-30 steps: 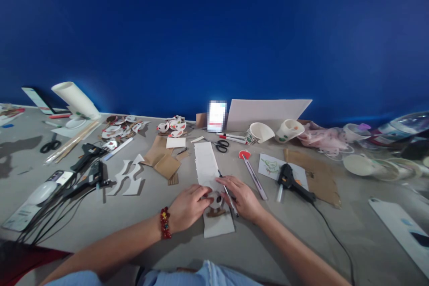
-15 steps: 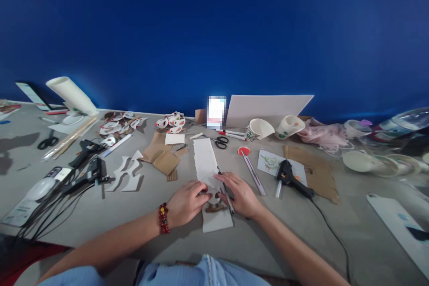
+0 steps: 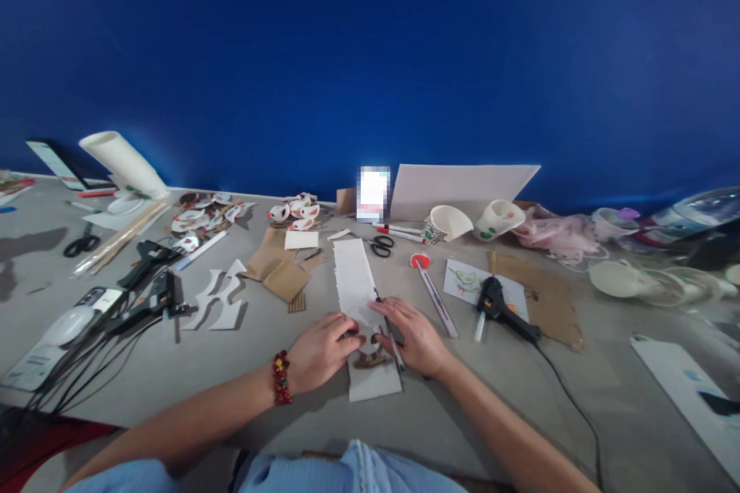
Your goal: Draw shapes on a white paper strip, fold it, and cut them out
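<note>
My left hand (image 3: 325, 352) has its fingers bent and pressed together at a small white and brown cutout (image 3: 370, 357), which lies on a long white card strip (image 3: 354, 273). Opposite it, my right hand (image 3: 417, 340) curls over a slim pen (image 3: 395, 347) that slants through its fingers along the strip's right edge. Its thumb reaches toward the same cutout. Fingertips of both hands partly cover the cutout, so its full shape is hidden.
A utility knife (image 3: 438, 299) and a glue gun (image 3: 498, 308) lie to the right. Scissors (image 3: 381, 246) rest behind the strip. On the left are brown cardboard pieces (image 3: 287, 280), white cut shapes (image 3: 223, 300), painted paper birds (image 3: 301, 209) and another glue gun (image 3: 156, 302) with cables.
Both hands stay at the cutout with almost the same grip. Nothing on the table has visibly moved.
</note>
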`<state>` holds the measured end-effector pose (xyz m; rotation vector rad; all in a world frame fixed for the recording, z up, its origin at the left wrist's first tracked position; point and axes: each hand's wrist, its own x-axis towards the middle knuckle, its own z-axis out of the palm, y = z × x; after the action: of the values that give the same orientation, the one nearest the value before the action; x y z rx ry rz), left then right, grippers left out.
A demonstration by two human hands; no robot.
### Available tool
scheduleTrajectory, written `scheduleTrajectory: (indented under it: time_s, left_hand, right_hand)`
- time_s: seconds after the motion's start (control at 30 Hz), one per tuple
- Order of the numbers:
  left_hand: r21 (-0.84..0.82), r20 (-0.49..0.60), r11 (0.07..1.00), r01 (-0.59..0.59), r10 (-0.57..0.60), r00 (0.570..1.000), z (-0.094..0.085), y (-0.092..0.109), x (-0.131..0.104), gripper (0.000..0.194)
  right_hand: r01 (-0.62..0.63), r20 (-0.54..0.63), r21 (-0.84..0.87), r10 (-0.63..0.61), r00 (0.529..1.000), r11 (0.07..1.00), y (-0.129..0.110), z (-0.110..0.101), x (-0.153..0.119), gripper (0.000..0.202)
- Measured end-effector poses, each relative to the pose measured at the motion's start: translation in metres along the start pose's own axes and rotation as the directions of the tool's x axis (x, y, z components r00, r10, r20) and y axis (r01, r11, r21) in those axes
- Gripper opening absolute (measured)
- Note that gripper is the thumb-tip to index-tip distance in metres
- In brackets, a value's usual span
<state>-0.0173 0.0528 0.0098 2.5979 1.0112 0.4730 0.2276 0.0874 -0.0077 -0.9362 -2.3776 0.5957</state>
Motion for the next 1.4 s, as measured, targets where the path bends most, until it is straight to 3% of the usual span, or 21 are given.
scheduleTrajectory:
  time_s: [0.5, 0.73, 0.83, 0.93, 1.1, 1.4]
  left_hand:
    - [-0.013, -0.046, 1.0, -0.017, 0.016, 0.999, -0.002, -0.001, -0.002, 0.022]
    - [-0.105, -0.16, 0.994, 0.005, -0.022, 0.987, -0.021, 0.004, -0.002, 0.035]
    - [-0.083, -0.08, 0.994, -0.073, 0.067, 0.995, -0.021, 0.018, -0.004, 0.034]
    - [0.009, 0.015, 0.989, -0.145, 0.145, 0.989, -0.008, 0.034, -0.009, 0.036]
    - [0.088, 0.067, 0.993, -0.08, 0.074, 0.995, 0.009, 0.042, -0.017, 0.051]
    - [0.072, 0.093, 0.994, -0.078, 0.071, 0.993, 0.01, 0.039, -0.017, 0.054]
  right_hand:
    - [0.012, -0.01, 0.002, -0.012, 1.0, 1.0, 0.001, 0.0, -0.001, 0.052]
    - [0.024, -0.037, 0.014, -0.024, 0.999, 1.0, -0.001, -0.001, 0.001, 0.053]
    - [0.016, -0.033, 0.004, -0.015, 0.999, 1.0, 0.0, 0.0, 0.0, 0.051]
    - [0.001, -0.014, -0.012, -0.001, 1.0, 1.0, 0.001, 0.001, -0.001, 0.05]
    - [0.001, 0.005, -0.025, -0.001, 1.0, 1.0, 0.002, 0.002, -0.002, 0.051]
    - [0.017, 0.001, 0.0, -0.017, 1.0, 1.0, 0.004, 0.002, -0.002, 0.048]
